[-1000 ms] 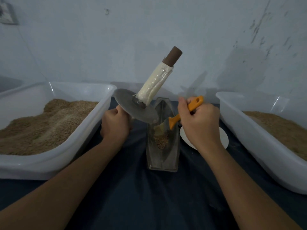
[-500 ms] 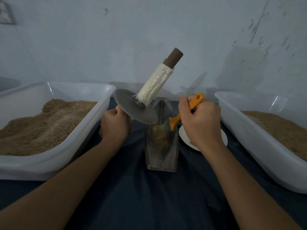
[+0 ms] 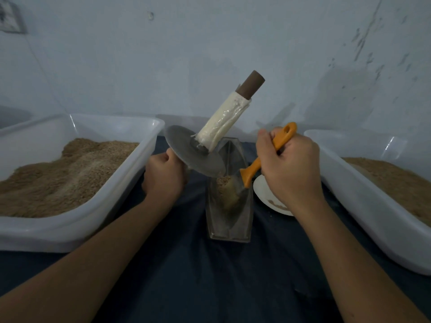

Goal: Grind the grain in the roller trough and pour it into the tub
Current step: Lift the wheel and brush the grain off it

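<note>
1. Roughly counted, we see two tubs, one roller wheel, one trough, one brush and one small white plate [image 3: 263, 194].
2. Left tub [image 3: 116, 201] and right tub [image 3: 363, 206] both hold brown grain; the trough [image 3: 229, 220] stands between them on dark cloth [image 3: 210, 276].
3. Left hand [image 3: 163, 178] curls round the hidden lower handle of the roller wheel [image 3: 193, 152], lifted and tilted over the trough's far end; its taped upper handle points up and right.
4. Right hand [image 3: 289, 169] grips the orange brush [image 3: 263, 159], fingers wrapped tight on the handle.
5. Bristles touch a tan grain pile [image 3: 224, 185] inside the trough, below the fingers.
</note>
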Demonstrator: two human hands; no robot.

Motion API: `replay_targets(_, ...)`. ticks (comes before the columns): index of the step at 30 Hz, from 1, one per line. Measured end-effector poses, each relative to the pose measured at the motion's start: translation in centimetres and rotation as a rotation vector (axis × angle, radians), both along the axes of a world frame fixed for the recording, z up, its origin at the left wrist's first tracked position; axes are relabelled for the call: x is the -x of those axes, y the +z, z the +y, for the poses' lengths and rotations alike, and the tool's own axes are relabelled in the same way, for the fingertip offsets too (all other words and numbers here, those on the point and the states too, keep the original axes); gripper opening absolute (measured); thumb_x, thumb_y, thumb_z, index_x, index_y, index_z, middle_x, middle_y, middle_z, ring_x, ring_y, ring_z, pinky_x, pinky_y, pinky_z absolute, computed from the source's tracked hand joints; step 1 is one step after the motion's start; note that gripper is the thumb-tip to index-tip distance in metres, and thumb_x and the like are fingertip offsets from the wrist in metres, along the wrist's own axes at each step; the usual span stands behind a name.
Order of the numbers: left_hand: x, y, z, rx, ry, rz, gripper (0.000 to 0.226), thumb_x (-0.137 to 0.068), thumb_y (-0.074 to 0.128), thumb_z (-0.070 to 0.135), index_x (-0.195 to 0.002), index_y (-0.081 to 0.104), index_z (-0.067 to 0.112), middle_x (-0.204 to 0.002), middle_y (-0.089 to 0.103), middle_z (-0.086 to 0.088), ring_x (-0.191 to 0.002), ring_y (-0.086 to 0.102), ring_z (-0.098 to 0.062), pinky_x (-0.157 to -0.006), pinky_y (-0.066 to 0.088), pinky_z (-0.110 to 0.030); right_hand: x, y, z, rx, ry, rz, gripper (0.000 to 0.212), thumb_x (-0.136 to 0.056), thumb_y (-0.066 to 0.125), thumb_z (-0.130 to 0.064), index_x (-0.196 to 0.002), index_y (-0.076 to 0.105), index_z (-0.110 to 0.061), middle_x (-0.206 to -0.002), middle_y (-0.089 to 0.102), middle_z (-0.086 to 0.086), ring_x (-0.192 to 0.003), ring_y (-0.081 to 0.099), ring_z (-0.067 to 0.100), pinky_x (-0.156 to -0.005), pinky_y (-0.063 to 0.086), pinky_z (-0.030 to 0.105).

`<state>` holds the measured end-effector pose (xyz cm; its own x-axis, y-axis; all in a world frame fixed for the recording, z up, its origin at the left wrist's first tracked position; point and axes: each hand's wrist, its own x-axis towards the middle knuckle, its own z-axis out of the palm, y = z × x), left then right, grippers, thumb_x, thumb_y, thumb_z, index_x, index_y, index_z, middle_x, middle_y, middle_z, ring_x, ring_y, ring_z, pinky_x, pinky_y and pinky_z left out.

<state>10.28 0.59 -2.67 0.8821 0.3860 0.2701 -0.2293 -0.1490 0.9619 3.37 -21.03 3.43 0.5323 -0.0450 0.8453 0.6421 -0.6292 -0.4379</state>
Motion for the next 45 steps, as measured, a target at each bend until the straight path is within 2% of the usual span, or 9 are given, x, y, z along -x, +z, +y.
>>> replay_targets(5, 0.0, 0.0, 0.0, -0.002, -0.014, 0.001, 0.028, -0.086, 0.049, 0.036, -0.065, 0.050, 0.018, -0.062, 0.050, -0.012, -0.062, 0.047, -0.024, -0.064, 0.040, -0.046, 0.0, -0.2, 0.2, -0.014, -0.036, 0.022, 0.052, -0.103, 0.056, -0.023, -0.055, 0.036, -0.019, -0.044, 0.036, -0.005, -0.040, 0.041, 0.015, -0.042, 0.031, 0.023)
replay_targets(10, 0.1, 0.0, 0.0, -0.016, -0.013, -0.004, 0.030, -0.088, 0.048, 0.037, -0.065, 0.052, 0.017, -0.062, 0.051, -0.014, -0.061, 0.048, -0.025, -0.064, 0.040, -0.046, -0.5, -0.8, 0.0, -0.153, -0.081, -0.010, 0.052, -0.104, 0.057, -0.033, -0.060, 0.047, -0.006, -0.048, 0.051, 0.009, -0.048, 0.061, 0.028, -0.044, 0.045, 0.042)
replay_targets(15, 0.1, 0.1, -0.1, -0.005, -0.005, 0.002, 0.031, -0.086, 0.049, 0.039, -0.064, 0.053, 0.017, -0.061, 0.052, -0.013, -0.061, 0.048, -0.025, -0.063, 0.040, -0.046, -1.3, -2.2, 1.3, -0.153, -0.089, 0.085, 0.053, -0.104, 0.059, -0.032, -0.059, 0.050, -0.004, -0.047, 0.052, 0.009, -0.043, 0.056, 0.026, -0.051, 0.050, 0.047)
replay_targets(20, 0.1, 0.0, -0.1, -0.019, 0.000, 0.006, 0.032, -0.086, 0.050, 0.038, -0.059, 0.052, 0.019, -0.057, 0.053, -0.011, -0.058, 0.050, -0.025, -0.062, 0.041, -0.047, -1.2, -2.0, 0.9, -0.073, -0.130, 0.045, 0.053, -0.104, 0.057, -0.026, -0.057, 0.045, -0.005, -0.045, 0.045, 0.007, -0.038, 0.045, 0.021, -0.045, 0.042, 0.044)
replay_targets(26, 0.1, 0.0, -0.2, -0.043, 0.027, 0.018, 0.040, -0.086, 0.049, 0.039, -0.064, 0.054, 0.006, -0.060, 0.056, -0.013, -0.059, 0.050, -0.024, -0.064, 0.043, -0.044, -1.0, -1.8, 0.9, -0.131, -0.110, 0.025, 0.052, -0.105, 0.056, -0.032, -0.060, 0.050, -0.005, -0.047, 0.051, 0.008, -0.042, 0.053, 0.023, -0.045, 0.045, 0.044)
replay_targets(29, 0.2, 0.1, -0.2, -0.034, 0.005, 0.014, 0.034, -0.086, 0.048, 0.037, -0.063, 0.055, 0.013, -0.058, 0.055, -0.012, -0.059, 0.051, -0.025, -0.063, 0.042, -0.044, -0.9, -1.8, 0.9, -0.107, -0.113, 0.046, 0.053, -0.104, 0.058, -0.028, -0.058, 0.048, -0.004, -0.045, 0.047, 0.008, -0.040, 0.049, 0.023, -0.045, 0.044, 0.045)
replay_targets(34, 0.2, 0.2, 0.0, -0.003, 0.004, 0.006, 0.032, -0.087, 0.048, 0.037, -0.063, 0.048, 0.016, -0.060, 0.049, -0.015, -0.061, 0.047, -0.025, -0.063, 0.039, -0.046, -0.8, -0.6, -0.8, -0.122, -0.268, -0.103, 0.052, -0.106, 0.055, -0.026, -0.059, 0.042, -0.007, -0.044, 0.040, 0.002, -0.039, 0.040, 0.018, -0.042, 0.032, 0.027)
replay_targets(42, 0.3, 0.3, 0.0, -0.010, 0.001, 0.009, 0.034, -0.088, 0.048, 0.038, -0.066, 0.055, 0.013, -0.062, 0.055, -0.020, -0.060, 0.052, -0.027, -0.064, 0.045, -0.047, -0.8, -1.1, 0.2, -0.012, -0.210, -0.024, 0.052, -0.106, 0.054, -0.027, -0.058, 0.040, -0.012, -0.044, 0.039, 0.001, -0.038, 0.041, 0.017, -0.043, 0.036, 0.034)
replay_targets(45, 0.4, 0.3, 0.0, -0.016, 0.000, 0.005, 0.032, -0.088, 0.048, 0.036, -0.066, 0.054, 0.014, -0.062, 0.054, -0.018, -0.061, 0.051, -0.027, -0.064, 0.044, -0.047, -0.6, -0.3, -0.3, -0.049, -0.239, -0.098, 0.052, -0.106, 0.054, -0.025, -0.059, 0.042, -0.008, -0.044, 0.039, 0.001, -0.040, 0.042, 0.019, -0.042, 0.030, 0.023)
